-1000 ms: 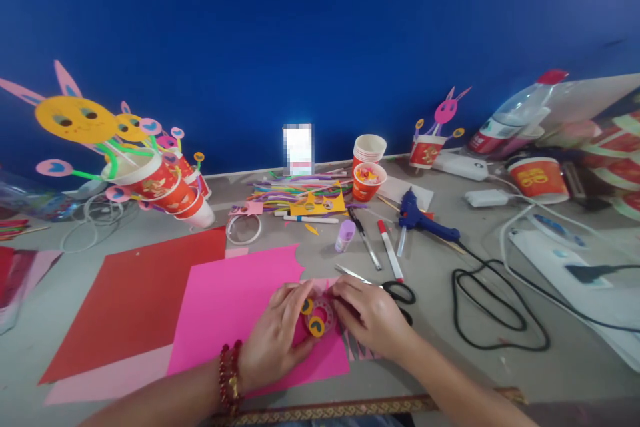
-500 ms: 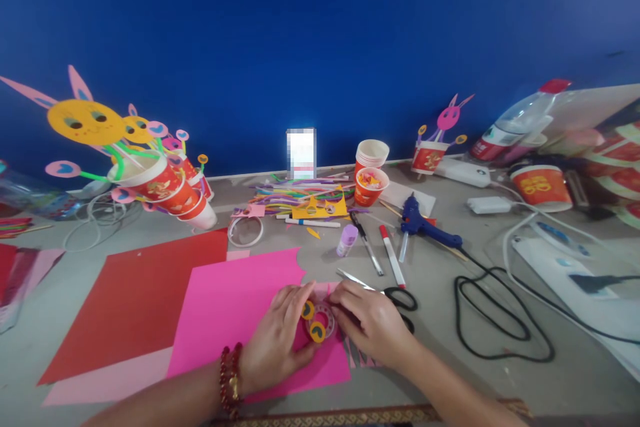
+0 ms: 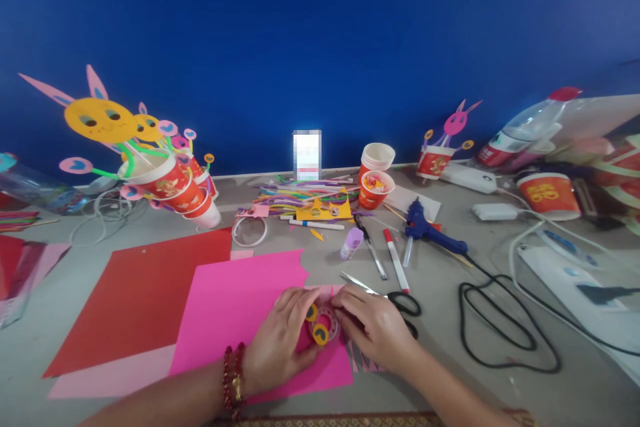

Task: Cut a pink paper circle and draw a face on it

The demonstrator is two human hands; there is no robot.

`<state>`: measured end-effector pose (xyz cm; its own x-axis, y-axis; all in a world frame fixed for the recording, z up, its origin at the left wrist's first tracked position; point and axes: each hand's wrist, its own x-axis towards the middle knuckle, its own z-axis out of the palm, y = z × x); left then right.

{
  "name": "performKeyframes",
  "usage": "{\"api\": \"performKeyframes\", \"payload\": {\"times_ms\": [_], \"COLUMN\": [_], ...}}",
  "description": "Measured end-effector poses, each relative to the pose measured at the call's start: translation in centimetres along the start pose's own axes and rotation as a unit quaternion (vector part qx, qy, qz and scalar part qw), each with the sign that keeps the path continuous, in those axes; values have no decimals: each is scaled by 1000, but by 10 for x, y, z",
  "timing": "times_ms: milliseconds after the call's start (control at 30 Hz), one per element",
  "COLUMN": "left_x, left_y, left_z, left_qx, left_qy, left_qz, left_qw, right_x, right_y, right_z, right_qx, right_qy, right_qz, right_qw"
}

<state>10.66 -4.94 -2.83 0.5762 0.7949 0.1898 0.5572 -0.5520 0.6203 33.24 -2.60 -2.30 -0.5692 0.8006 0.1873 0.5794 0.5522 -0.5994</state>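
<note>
Above the bright pink paper [image 3: 235,307], both my hands meet at a small roll of tape [image 3: 327,320]. My left hand [image 3: 277,343], with a red bead bracelet at the wrist, curls around its left side. Two yellow paper discs with dark hearts show there, the nearer disc [image 3: 320,334] in front of the roll, by my left thumb. From the right, my right hand [image 3: 377,323] has its fingers bent and pinched at the roll's edge; their tips are partly hidden. Scissors [image 3: 403,303] with black handles lie just beyond my right hand.
Red paper [image 3: 145,293] lies to the left, near paper cups [image 3: 160,177] bearing rabbit-faced figures. Farther back are pipe cleaners [image 3: 280,197], a glue stick [image 3: 351,243], a red-capped marker [image 3: 397,260] and a blue glue gun [image 3: 435,232]. Its black cord [image 3: 463,327] loops at right, by a power strip [image 3: 575,287].
The whole view has shifted slightly, so things appear a little farther right. Both hands stay at the tape roll, in nearly the same pose.
</note>
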Motion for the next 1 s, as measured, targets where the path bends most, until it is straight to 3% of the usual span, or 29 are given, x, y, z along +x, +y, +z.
{"api": "performKeyframes", "payload": {"times_ms": [267, 633, 1000], "left_x": [1, 6, 10], "left_y": [2, 7, 7], "left_z": [-3, -10, -14], "left_qx": [-13, -22, 69], "left_qy": [21, -8, 14], "left_qz": [5, 3, 30], "left_qw": [1000, 1000, 997], "right_x": [0, 5, 3], "right_y": [0, -2, 2], "right_z": [1, -2, -2], "right_qx": [-15, 11, 14], "right_qy": [6, 3, -19], "right_qz": [7, -10, 2], "right_qw": [1000, 1000, 1000]}}
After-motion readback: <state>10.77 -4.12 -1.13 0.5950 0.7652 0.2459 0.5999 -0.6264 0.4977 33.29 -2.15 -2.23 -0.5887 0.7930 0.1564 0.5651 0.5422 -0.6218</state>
